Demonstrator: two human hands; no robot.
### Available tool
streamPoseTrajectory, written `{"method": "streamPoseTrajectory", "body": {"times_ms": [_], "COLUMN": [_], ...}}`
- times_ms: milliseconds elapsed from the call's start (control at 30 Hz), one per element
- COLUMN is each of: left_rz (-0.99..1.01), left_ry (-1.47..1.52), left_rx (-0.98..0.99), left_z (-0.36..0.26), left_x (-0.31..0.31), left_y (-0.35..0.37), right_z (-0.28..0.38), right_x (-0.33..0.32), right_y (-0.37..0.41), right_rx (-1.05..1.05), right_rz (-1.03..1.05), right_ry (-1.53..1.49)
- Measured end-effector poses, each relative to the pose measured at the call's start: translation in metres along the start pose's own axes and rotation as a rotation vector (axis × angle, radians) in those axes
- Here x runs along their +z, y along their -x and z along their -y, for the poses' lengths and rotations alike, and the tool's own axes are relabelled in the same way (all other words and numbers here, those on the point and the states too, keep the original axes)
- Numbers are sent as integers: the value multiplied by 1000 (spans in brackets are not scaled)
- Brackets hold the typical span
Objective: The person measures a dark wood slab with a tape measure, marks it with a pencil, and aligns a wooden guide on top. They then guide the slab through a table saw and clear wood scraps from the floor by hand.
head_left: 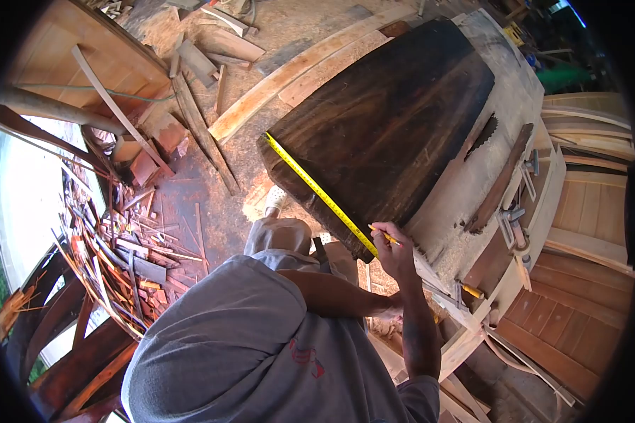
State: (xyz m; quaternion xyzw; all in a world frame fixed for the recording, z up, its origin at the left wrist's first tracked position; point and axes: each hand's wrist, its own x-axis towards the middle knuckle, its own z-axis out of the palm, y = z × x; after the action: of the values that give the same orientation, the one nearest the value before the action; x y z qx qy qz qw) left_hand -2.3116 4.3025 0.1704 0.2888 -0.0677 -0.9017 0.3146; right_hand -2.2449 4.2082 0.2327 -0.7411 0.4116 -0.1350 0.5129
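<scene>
A wide, dark wooden slab [395, 120] lies on the work surface, its near end towards me. Across that end stretches a yellow tape measure [317, 190], from the left corner to the right edge. My right hand [396, 255] is closed on a thin yellow pencil [386, 237], just above the slab's edge at the tape's right end. My left arm crosses under the right forearm. Only part of my left hand [394, 307] shows there; its fingers are hidden, and I cannot see whether it holds anything.
A handsaw [481, 137] and a brown wooden strip [502, 176] lie right of the slab. Clamps [515, 229] line the bench's right side, with a yellow-handled tool [470, 290] nearer. Wood scraps [130, 247] are heaped on the left floor. Panels [578, 282] stand at right.
</scene>
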Motion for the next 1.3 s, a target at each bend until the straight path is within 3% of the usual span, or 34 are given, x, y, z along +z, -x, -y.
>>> {"method": "streamPoseTrajectory", "body": {"times_ms": [200,300,433,533,600,667,767,900,967,1067,1133,1200,1233,1300], "left_rz": [-22,23,43,16,58,75,52,54,38,3,47,80,95,73], "left_ry": [-16,-31,-20,17,33,21,-5,-23,-29,-2,25,-58,-95,-57], "left_rx": [-30,-115,-197,-211,-234,-212,-172,-166,-125,-161,-258,-214,-190,-194], "left_z": [-3,-4,-6,-7,32,32,-4,1,0,-5,-5,-5,-6,-11], "left_x": [3,-2,-6,-5,-22,-23,-6,-8,-7,-4,-8,-8,-7,-3], "left_y": [3,6,8,9,-27,-31,4,3,2,9,2,6,9,7], "right_z": [-7,-8,-9,-14,-12,-7,-10,-3,-7,-12,-13,-14,-5,-13], "right_x": [-1,-5,0,-4,-2,2,-7,-4,1,-8,-10,-1,-1,-1], "right_y": [1,-5,0,-8,-4,4,-11,-2,4,-13,-13,-5,1,-6], "right_rx": [-79,-36,-83,-59,-63,-90,-25,23,-67,-24,-23,-109,-31,-76], "right_rz": [93,27,96,-7,42,111,-4,124,173,-42,1,94,174,83], "right_ry": [36,22,7,-23,-27,47,-43,-66,38,-55,-37,-62,-3,-74]}}
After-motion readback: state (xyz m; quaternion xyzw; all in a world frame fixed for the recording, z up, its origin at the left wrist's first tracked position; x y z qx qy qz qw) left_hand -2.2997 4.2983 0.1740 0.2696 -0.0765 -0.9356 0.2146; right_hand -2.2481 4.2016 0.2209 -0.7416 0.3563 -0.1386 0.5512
